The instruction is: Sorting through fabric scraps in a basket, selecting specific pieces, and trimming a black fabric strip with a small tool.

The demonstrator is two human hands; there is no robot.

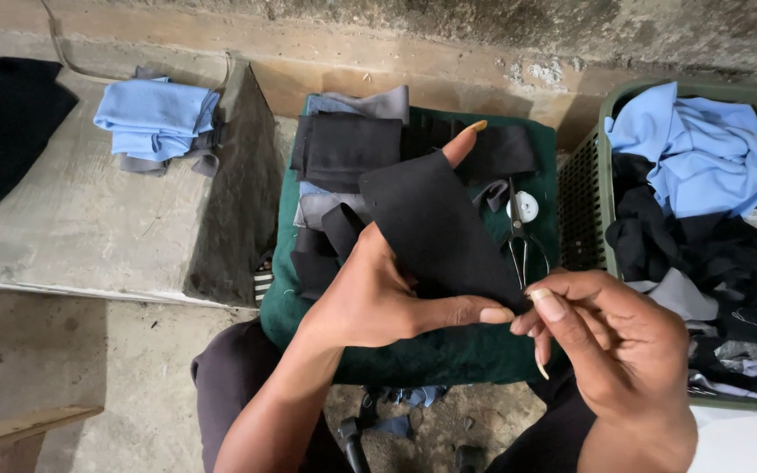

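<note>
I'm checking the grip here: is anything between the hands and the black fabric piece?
Nothing visible. The left hand holds the black fabric piece directly, and the right hand pinches at its lower corner. The scissors lie apart on the green cloth behind.

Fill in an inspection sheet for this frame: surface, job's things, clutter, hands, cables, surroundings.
Surface: dark green cloth over a low stand.
Job's things: black fabric piece held up; stacked black and grey cut pieces behind it.
Clutter: scissors, a white round thing.
Hands: left hand grips the fabric piece; right hand pinches at its lower corner.
Cables: thin cord at the wall.
Surroundings: green basket of blue and black cloth, folded blue cloth on a concrete slab.
</note>
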